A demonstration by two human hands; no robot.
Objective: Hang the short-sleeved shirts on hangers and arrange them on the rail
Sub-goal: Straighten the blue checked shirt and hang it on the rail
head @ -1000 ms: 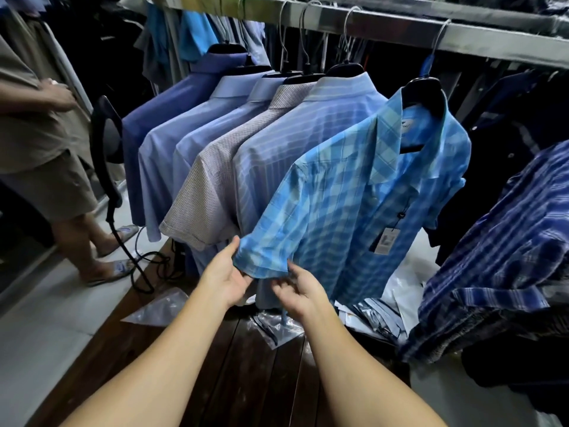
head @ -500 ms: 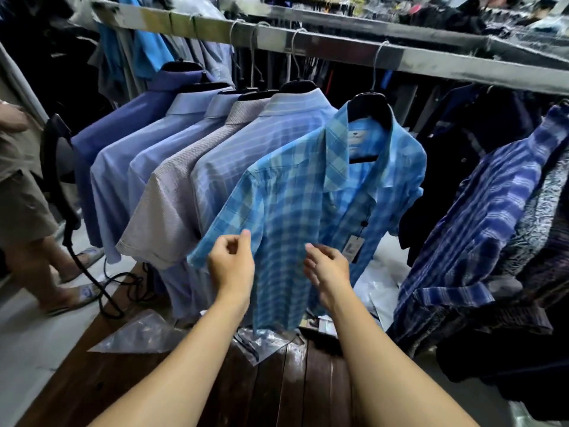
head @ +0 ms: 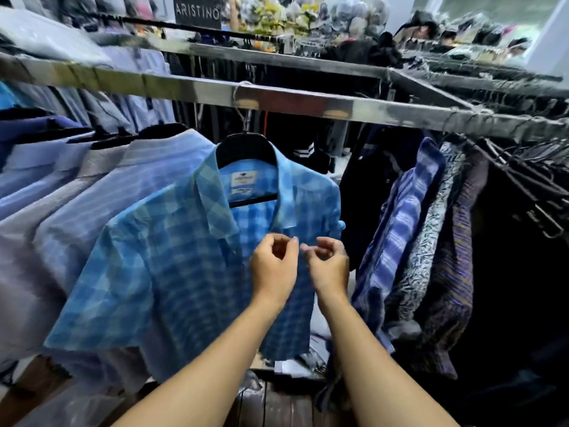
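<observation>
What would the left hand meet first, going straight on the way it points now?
The blue checked shirt, at its front opening. The left hand looks almost on it already; blur hides whether they touch.

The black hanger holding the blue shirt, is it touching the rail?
Touching. In the head view the wire hook of the hanger loops over the top of the rail.

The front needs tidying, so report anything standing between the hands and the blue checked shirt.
Nothing visible does. The left hand and right hand are right at the front opening of the light-blue checked short-sleeved shirt; blur hides whether they pinch it.
</observation>
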